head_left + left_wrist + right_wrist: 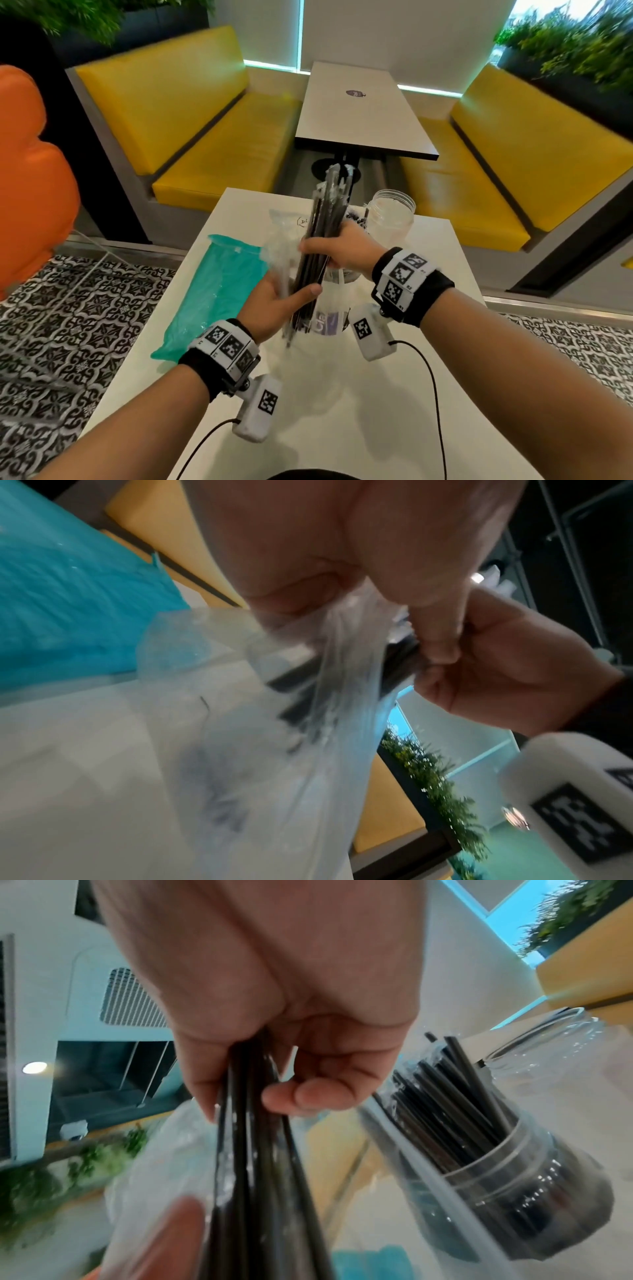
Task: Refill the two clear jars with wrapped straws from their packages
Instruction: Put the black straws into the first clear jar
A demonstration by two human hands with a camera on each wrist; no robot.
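My right hand (329,250) grips a bundle of black wrapped straws (329,205) at mid-length, held steeply upright over the white table (342,394). My left hand (284,298) holds the clear plastic package (281,233) around the bundle's lower end, with the thumb lying across the straws. In the right wrist view my right hand's fingers (308,1096) curl round the straws (246,1177) above the package (161,1164). A clear jar holding black straws (534,1204) stands under my right hand. An empty clear jar (394,216) stands behind it.
A teal package (215,294) lies flat on the table's left side. Cables run from both wrist cameras across the near table. Yellow benches (222,164) and a second table (356,113) lie beyond. Patterned floor is on both sides.
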